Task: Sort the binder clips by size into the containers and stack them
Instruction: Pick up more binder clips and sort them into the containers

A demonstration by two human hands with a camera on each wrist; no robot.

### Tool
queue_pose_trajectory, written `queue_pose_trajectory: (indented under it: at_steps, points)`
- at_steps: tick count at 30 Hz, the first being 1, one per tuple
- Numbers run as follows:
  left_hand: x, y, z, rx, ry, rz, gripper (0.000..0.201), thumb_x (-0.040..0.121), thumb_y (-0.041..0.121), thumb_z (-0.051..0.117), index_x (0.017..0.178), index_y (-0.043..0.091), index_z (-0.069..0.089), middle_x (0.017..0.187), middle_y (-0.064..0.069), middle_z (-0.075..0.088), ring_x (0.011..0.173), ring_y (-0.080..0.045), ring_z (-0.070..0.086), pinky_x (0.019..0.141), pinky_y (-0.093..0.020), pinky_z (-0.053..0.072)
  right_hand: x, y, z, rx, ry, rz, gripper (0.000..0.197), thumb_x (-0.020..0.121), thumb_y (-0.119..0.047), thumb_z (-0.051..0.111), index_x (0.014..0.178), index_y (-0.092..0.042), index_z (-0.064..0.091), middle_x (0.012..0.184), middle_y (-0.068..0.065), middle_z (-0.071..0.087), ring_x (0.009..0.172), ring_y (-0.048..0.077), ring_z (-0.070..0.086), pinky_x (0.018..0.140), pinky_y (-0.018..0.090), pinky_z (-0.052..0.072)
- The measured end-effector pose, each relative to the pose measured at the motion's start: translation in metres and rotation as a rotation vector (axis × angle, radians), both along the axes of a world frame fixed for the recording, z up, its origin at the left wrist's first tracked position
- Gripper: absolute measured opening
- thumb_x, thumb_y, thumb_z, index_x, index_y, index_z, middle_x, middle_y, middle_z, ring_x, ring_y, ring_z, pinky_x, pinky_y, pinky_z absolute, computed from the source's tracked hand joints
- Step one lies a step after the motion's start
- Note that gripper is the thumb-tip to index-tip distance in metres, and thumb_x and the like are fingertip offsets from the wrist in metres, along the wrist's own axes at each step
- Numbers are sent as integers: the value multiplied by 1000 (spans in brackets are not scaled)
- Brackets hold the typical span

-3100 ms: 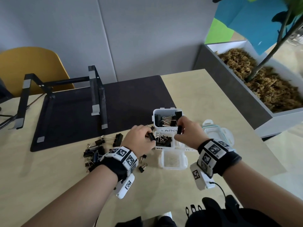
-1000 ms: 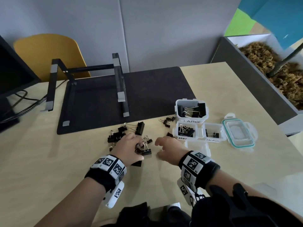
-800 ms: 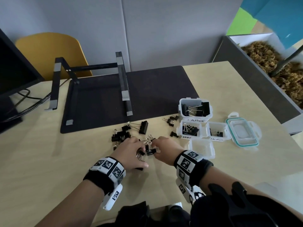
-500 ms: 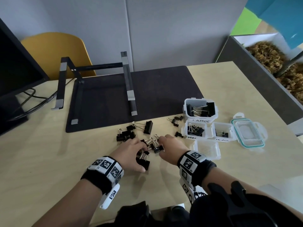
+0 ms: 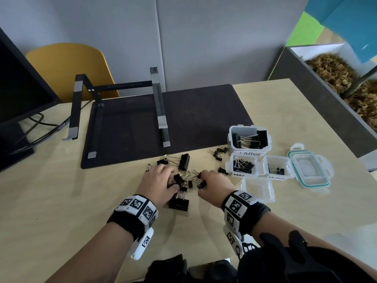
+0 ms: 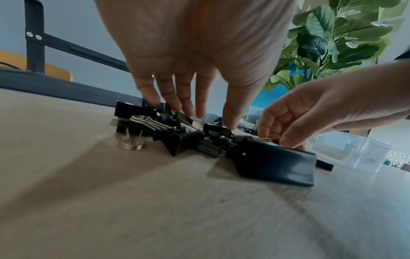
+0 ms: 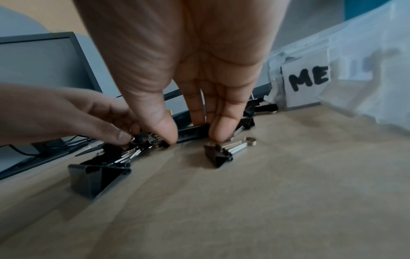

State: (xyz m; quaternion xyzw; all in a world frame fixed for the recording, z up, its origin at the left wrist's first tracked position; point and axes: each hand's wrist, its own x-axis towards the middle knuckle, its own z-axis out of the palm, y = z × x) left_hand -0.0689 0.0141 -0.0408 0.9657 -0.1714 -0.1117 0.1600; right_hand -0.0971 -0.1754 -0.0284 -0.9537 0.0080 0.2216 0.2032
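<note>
Black binder clips [image 5: 181, 183] of mixed sizes lie in a loose pile on the wooden table. My left hand [image 5: 171, 180] reaches into the pile, fingertips [image 6: 188, 112] pressing down on the clips. My right hand [image 5: 204, 180] pinches one black clip [image 7: 195, 130] between thumb and fingers at the pile's right side. A large clip [image 5: 179, 203] lies by my left thumb, another [image 5: 184, 161] beyond the pile. To the right stand the LARGE container [image 5: 250, 153], two medium containers [image 5: 238, 175] [image 5: 277, 177] with clips inside, and an empty one [image 5: 258, 190].
A clear lid with a teal rim [image 5: 309, 170] lies right of the containers. A few clips [image 5: 219, 153] sit left of the LARGE container. Behind are a black mat [image 5: 193, 119], a laptop stand [image 5: 159, 111], a monitor [image 5: 20, 88] and a planter [image 5: 326, 103].
Both hands left the containers and came to the loose pile. Over the last second my right hand moved left onto the pile and took a clip; my left hand stayed on the clips.
</note>
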Motion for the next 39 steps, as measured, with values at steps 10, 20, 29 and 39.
queue_pose_trajectory:
  at_steps: [10,20,29,39]
  points:
    - [6,-21,-6,53,-6,53,42,80,44,61,117,23,59,115,4,54,111,-20,47,98,-33,39,4,-5,9,43,-44,-3,34,84,-24,52,114,-9,48,109,10,56,95,26,57,72,32,48]
    - [8,-55,19,-138,-8,107,35,75,38,65,104,18,62,102,7,57,104,-17,49,91,-28,41,8,-41,30,123,-199,-73,35,82,-25,56,115,-13,51,109,5,60,96,23,56,73,27,40]
    - [11,-133,51,-198,40,1,34,82,31,60,114,21,59,103,5,59,98,-14,52,82,-26,44,-8,-145,46,123,-262,-195,17,81,-21,60,97,-16,58,95,0,60,86,19,58,71,29,46]
    - [16,-202,59,-187,70,-123,37,81,32,60,116,20,60,106,5,61,103,-15,54,87,-33,49,-14,-229,34,-126,-250,-152,18,80,-25,58,98,-22,58,89,-9,52,103,21,51,78,26,32]
